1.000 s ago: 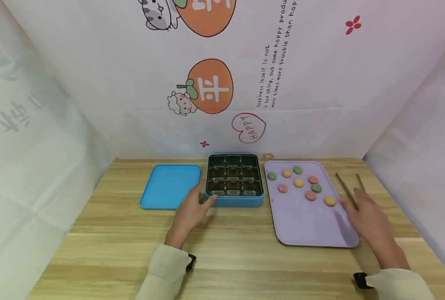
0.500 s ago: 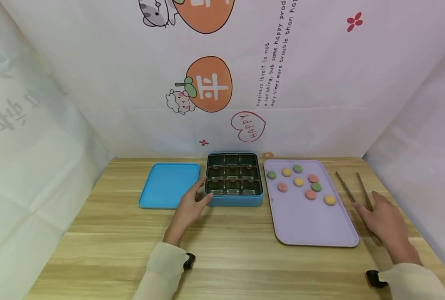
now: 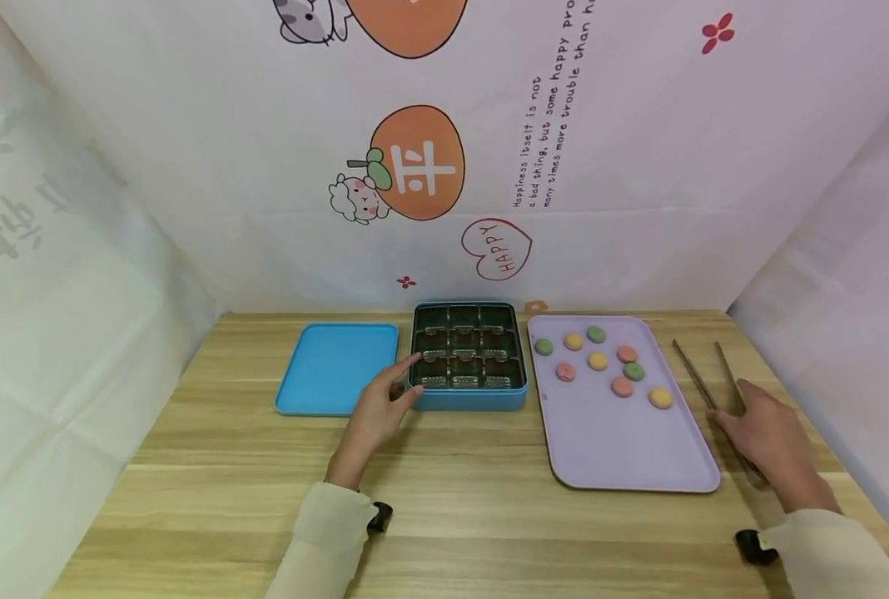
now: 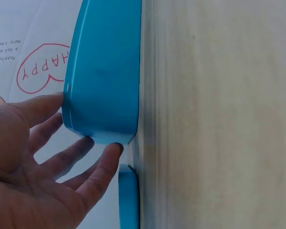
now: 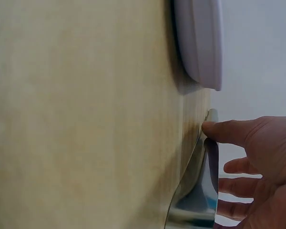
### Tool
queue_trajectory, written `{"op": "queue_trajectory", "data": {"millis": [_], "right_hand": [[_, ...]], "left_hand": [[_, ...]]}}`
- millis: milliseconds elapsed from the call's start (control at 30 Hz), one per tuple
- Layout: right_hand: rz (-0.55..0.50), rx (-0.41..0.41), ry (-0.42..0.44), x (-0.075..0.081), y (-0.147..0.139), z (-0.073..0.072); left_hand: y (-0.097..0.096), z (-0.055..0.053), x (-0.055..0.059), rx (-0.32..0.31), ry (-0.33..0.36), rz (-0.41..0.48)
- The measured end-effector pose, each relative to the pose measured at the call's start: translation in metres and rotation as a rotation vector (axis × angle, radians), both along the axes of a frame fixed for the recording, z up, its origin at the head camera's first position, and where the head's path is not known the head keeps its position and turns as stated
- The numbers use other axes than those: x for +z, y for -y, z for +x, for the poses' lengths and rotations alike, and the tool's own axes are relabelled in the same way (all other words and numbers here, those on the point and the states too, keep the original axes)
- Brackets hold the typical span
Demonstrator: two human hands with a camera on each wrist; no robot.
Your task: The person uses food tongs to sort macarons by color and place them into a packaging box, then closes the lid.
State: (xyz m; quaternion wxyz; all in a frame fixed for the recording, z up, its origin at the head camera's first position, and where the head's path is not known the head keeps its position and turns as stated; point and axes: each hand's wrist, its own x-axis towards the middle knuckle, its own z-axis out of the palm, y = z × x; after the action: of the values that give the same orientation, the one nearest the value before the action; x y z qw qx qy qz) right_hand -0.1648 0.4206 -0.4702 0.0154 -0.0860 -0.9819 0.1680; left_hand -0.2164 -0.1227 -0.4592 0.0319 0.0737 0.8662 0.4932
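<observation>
Reaching over the tongs (image 5: pixel 200 191) w/ my R hand (image 3: pixel 774 433): thumb (image 5: pixel 229 131) at the edge of one arm, fingers (image 5: pixel 236 187) spread along the opp. side. Can't tell if they've closed on it; fingertips hidden behind the metal. Tongs lie just R of the lilac tray (image 3: pixel 624 453), joined end twd me, tips apart & pointing away.

Technique (my judgement): best held approx midway, thumb & fingers level on opp. arms, so tips meet square. Too near the bend = stiff, less ctrl. Lift clear before any swing L, else the metal may catch the tray rim. Surface looks smooth, prob. slippery; light, even squeeze advised, esp. as macarons likely crush.

Farther out: 9 macarons (image 3: pixel 597 362) on tray, mostly far half: 3 pink, 3 yellow, 3 green. L of tray, blue box (image 3: pixel 470 401) w/ see-thru insert (image 3: pixel 465 358), 9 compartments. L hand (image 3: pixel 377 408) at its near-L corner, digits apart & extended, thumb touching; suits steadying w/o blocking the middle. Blue lid (image 3: pixel 340 366) flat on table (image 3: pixel 489 516), L of box.
</observation>
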Motion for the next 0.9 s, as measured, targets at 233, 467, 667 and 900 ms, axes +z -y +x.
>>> {"op": "queue_trajectory", "data": {"millis": [233,467,667,900], "right_hand": [[0.013,-0.004,-0.001,-0.002,0.0,-0.004],[0.036,0.016,-0.044,-0.002,-0.001,-0.009],[0.024,0.012,-0.013,0.002,-0.004,-0.013],[-0.019,-0.004,0.041,0.004,-0.005,-0.015]], "left_hand": [[0.001,0.003,-0.002,0.006,0.011,-0.012],[0.001,0.003,-0.002,0.012,0.011,-0.004],[0.0,0.001,0.0,0.012,0.015,-0.011],[0.0,-0.001,0.001,0.009,0.006,-0.016]]}}
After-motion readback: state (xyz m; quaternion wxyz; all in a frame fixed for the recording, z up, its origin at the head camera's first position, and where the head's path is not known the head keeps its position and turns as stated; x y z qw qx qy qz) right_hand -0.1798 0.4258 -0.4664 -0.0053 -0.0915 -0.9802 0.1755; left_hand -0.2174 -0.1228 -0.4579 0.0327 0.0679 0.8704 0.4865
